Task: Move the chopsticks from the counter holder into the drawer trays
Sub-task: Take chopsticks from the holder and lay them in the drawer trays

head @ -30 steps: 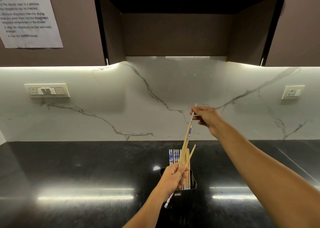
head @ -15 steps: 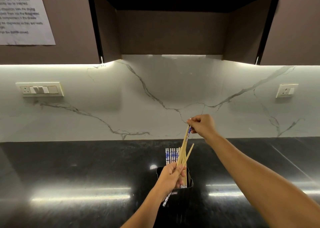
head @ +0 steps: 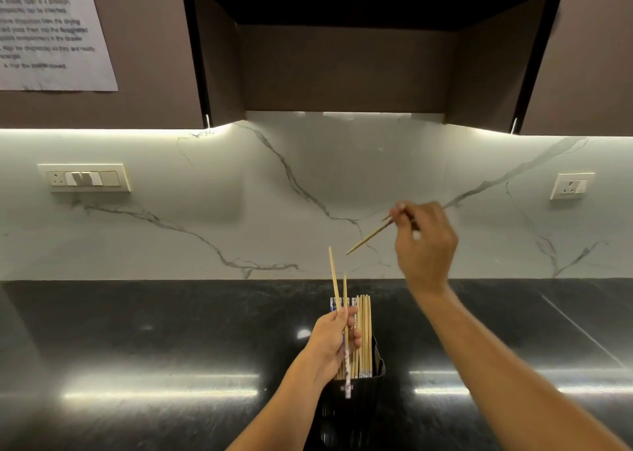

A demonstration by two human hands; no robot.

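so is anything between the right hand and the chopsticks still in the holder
Nothing separate does. The right hand is raised above and right of the black holder, but already grips one chopstick; the left hand crowds the holder's left side.

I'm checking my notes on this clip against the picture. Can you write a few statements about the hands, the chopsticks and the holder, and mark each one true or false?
1. The right hand holds a chopstick lifted clear of the holder. True.
2. The left hand is empty. False: it grips two chopsticks pointing up.
3. The holder is empty. False: a bundle of chopsticks stands in it.
4. The holder stands on the dark counter. True.
5. An open drawer shows below the hands. False: no drawer is in view.
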